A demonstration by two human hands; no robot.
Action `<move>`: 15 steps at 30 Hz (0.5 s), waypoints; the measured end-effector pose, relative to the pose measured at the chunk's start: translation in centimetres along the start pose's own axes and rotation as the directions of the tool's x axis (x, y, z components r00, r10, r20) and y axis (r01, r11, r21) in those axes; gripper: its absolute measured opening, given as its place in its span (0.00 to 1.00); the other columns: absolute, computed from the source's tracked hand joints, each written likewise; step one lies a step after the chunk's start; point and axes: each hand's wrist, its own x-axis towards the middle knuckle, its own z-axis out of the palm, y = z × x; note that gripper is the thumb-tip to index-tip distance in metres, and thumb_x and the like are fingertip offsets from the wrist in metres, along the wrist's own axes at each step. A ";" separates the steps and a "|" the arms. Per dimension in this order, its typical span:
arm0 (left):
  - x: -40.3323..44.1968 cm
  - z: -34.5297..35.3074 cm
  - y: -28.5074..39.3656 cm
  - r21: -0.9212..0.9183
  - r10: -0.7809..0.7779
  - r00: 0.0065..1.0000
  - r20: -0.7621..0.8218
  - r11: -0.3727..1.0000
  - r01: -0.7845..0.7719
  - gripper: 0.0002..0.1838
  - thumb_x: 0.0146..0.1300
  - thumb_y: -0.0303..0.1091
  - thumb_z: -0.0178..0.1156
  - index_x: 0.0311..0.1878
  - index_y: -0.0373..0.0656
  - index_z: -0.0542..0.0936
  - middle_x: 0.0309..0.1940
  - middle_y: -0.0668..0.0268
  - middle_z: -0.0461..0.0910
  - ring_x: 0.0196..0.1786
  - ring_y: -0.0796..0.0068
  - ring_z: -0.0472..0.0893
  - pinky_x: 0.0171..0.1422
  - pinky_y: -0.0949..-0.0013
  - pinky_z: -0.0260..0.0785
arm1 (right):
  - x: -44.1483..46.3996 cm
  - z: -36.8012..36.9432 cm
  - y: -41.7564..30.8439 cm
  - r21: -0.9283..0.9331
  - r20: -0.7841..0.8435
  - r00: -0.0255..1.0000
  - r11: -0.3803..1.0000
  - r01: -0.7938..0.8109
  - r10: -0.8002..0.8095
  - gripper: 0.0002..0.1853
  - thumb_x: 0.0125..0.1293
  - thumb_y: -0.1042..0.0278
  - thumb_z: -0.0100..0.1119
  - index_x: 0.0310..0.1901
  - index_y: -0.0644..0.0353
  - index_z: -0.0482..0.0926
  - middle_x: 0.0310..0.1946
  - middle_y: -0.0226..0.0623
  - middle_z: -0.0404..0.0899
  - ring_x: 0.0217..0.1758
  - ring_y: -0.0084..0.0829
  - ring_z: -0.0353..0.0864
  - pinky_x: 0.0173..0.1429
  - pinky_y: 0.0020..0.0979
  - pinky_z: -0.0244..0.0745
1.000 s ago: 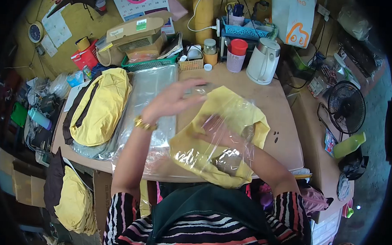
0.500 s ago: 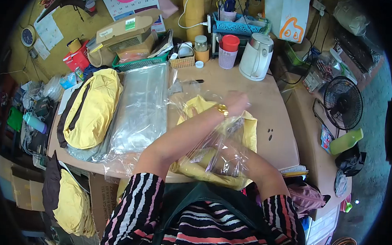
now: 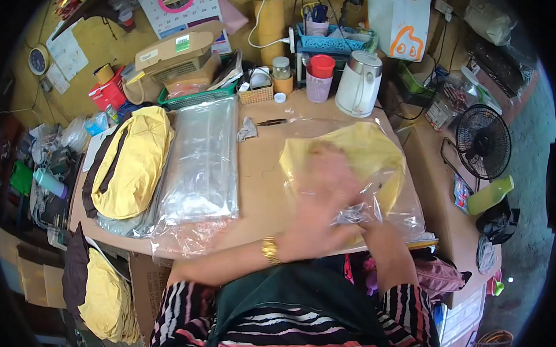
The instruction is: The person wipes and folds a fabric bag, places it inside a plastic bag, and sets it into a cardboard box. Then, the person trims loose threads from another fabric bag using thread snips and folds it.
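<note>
A folded yellow fabric piece (image 3: pixel 377 146) lies under a clear plastic bag (image 3: pixel 414 221) on the right half of the table. My left hand (image 3: pixel 310 229), with a gold band at its wrist, is over the near side of the bag and smeared by motion. My right hand (image 3: pixel 369 229) reaches to the same spot from the right, partly covered by crinkled plastic. The two hands overlap over the yellow fabric, and I cannot make out where one ends and the other begins. Their fingers are blurred or hidden.
Flat clear plastic bags (image 3: pixel 202 158) are stacked left of centre. Beside them lies a yellow and dark brown fabric bundle (image 3: pixel 137 168). At the back stand a white kettle (image 3: pixel 359 84) and a pink cup (image 3: pixel 318 86). A black fan (image 3: pixel 483 142) is at the right.
The yellow fabric and its plastic have shifted right and away from me, and lie flatter. My left hand has come down toward me from the far side. My arms no longer cross.
</note>
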 end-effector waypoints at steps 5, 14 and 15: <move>-9.5 2.4 -9.2 -0.162 -0.645 0.737 -0.201 0.764 0.624 0.54 0.55 0.33 0.71 0.76 0.45 0.44 0.65 0.47 0.61 0.70 0.57 0.61 0.70 0.55 0.58 | -3.9 2.9 -5.7 -0.393 -0.031 0.935 0.865 0.313 -0.352 0.42 0.55 0.22 0.51 0.70 0.29 0.63 0.76 0.42 0.48 0.78 0.59 0.41 0.70 0.75 0.34; -11.3 1.6 -9.2 -0.536 -0.359 0.566 0.743 0.189 0.823 0.33 0.62 0.28 0.65 0.67 0.38 0.60 0.53 0.57 0.77 0.55 0.76 0.77 0.52 0.70 0.74 | 1.5 -1.4 -8.0 -0.427 0.183 0.956 0.895 -0.131 0.228 0.54 0.52 0.16 0.46 0.76 0.34 0.43 0.79 0.39 0.32 0.80 0.57 0.30 0.69 0.77 0.32; -10.5 1.5 -9.5 -0.615 -0.517 0.597 0.614 0.160 0.772 0.24 0.66 0.36 0.63 0.59 0.35 0.69 0.46 0.58 0.81 0.47 0.78 0.80 0.47 0.74 0.75 | 1.3 -1.2 -7.8 -0.423 0.184 0.958 0.897 -0.125 0.221 0.54 0.52 0.17 0.47 0.76 0.34 0.43 0.79 0.38 0.32 0.80 0.56 0.31 0.69 0.76 0.33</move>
